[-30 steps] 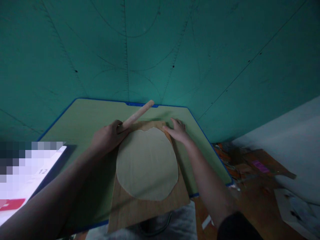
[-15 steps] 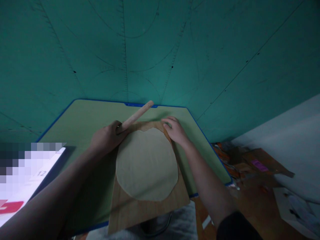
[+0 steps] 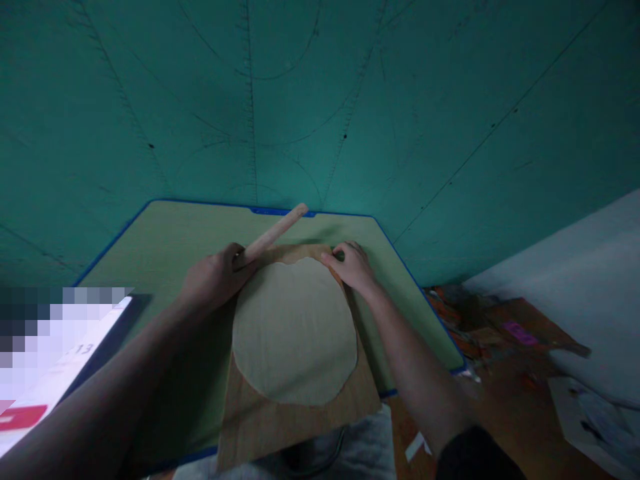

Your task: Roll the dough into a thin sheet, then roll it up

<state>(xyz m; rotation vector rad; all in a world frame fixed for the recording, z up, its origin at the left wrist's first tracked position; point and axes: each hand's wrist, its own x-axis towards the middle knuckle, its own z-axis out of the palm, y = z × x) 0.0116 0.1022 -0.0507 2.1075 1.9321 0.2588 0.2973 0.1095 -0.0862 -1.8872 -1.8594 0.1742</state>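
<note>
A flat, round sheet of dough [image 3: 295, 333] lies on a wooden board [image 3: 255, 430], which reaches past the front edge of the table. My left hand [image 3: 215, 277] is closed round the lower end of a wooden rolling pin [image 3: 277, 230], at the board's far left corner. The pin slants up to the right, its far end over the table's back edge. At the far right corner of the board, my right hand [image 3: 350, 263] has its thumb at the dough's upper right edge, with its fingers curled beyond the board's edge.
The pale green table [image 3: 185, 227] has a blue rim and stands against a green wall with drawn lines. A bright screen [image 3: 75, 360] is at the left. Cardboard [image 3: 530, 320] and a white box [image 3: 585, 413] lie on the floor at right.
The fingers of my right hand have moved down and curled, and its thumb has come to the dough's upper edge. My left hand and the rolling pin have barely moved.
</note>
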